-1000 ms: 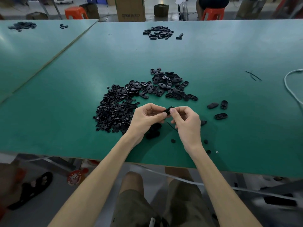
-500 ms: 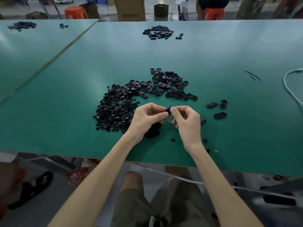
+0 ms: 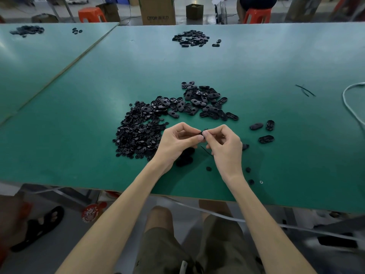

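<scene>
left hand (image 3: 175,142) | right hand (image 3: 225,144) | both pinch black part (image 3: 204,132) (mostly hidden)

The table (image 3: 276,66) is covered in a smooth green sheet, matt with a faint sheen at the far end. The oval shells (image 3: 205,101), the small round parts (image 3: 136,135) and the small black piece (image 3: 203,131) are moulded in black plastic, glossy where light is caught. The box (image 3: 157,10) is made of plain brown cardboard, the shorts (image 3: 158,250) of matt cloth.
</scene>
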### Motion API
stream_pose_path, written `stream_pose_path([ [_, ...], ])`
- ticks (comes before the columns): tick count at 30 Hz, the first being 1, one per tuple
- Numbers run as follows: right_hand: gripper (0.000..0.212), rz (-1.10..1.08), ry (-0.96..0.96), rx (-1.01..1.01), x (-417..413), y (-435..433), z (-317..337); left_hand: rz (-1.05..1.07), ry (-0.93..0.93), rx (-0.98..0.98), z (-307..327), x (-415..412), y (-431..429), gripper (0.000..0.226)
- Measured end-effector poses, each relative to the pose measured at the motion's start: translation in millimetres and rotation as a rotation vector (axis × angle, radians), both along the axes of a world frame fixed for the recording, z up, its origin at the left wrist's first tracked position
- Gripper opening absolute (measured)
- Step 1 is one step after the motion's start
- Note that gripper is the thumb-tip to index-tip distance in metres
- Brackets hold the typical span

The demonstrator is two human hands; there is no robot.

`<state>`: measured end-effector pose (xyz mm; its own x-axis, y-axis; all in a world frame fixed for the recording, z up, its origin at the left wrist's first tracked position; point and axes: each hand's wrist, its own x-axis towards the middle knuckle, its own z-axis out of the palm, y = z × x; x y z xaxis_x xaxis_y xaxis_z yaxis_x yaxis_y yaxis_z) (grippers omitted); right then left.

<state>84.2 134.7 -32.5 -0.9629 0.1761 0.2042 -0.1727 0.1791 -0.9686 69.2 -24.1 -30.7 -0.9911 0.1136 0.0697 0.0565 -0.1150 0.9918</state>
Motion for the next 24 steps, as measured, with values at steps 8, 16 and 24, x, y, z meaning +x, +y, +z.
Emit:
stream_pose_path([
  [8, 0.02, 0.115, 0.016, 0.096, -0.1, -1.4, 0.5, 0.129, -0.011, -0.01, -4.2, -2.5, 0.1, 0.018],
  [16, 0.027, 0.12, 0.04, 0.151, -1.8, -2.8, -1.4, 0.156, -0.015, -0.051, -6.5, -4.6, 0.6, 0.015],
  [24, 0.013, 0.078, -0.032, -0.006, -3.5, 1.4, -4.7, 0.075, -0.009, -0.049, -3.0, -0.9, 1.3, 0.016],
])
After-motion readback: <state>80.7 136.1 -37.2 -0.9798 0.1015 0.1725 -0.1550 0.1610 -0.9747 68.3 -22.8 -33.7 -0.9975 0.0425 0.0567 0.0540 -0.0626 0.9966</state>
